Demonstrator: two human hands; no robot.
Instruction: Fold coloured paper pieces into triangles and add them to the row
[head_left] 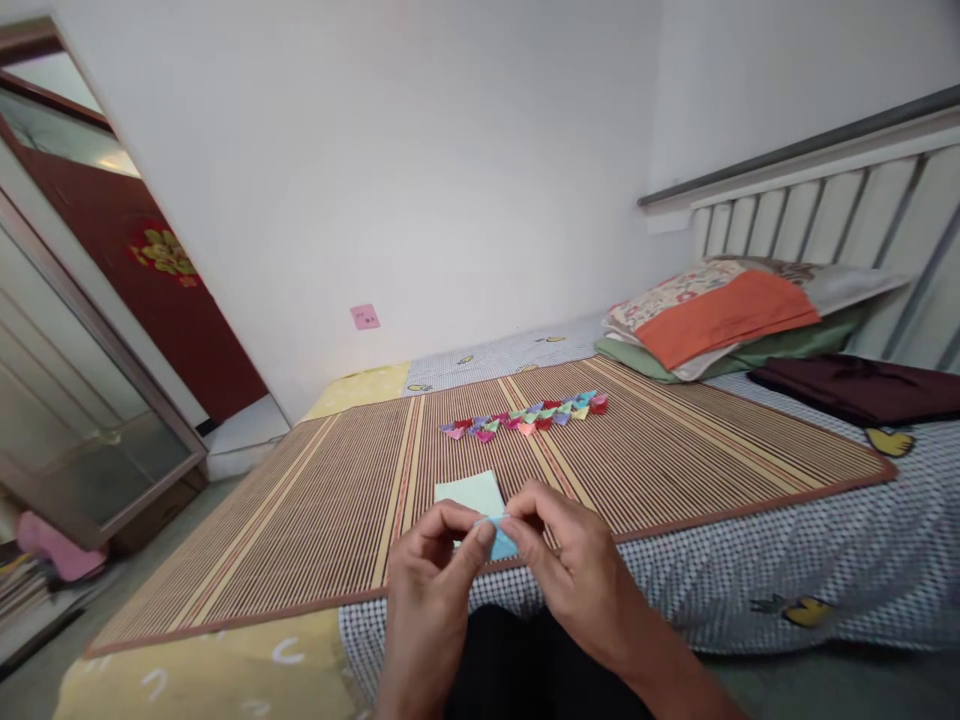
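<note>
A small piece of blue paper [502, 543] is pinched between both hands, just above the near edge of the mat. My left hand [439, 570] grips its left side with thumb and forefinger. On its right side, my right hand [566, 560] does the same. Fingertips hide part of the paper, so its exact folds cannot be made out. Behind the hands a pale green sheet or pad of paper [472, 490] lies on the mat. Farther back, several small folded paper pieces [525, 415] in many colours lie in a slanting row.
A striped bamboo mat [337, 500] covers much of the bed, over a checked sheet [712, 580]. Pillows [727, 310] and a dark folded cloth [855, 388] lie at the right, by a white radiator [817, 215]. A glass-paned door [67, 330] stands at the left.
</note>
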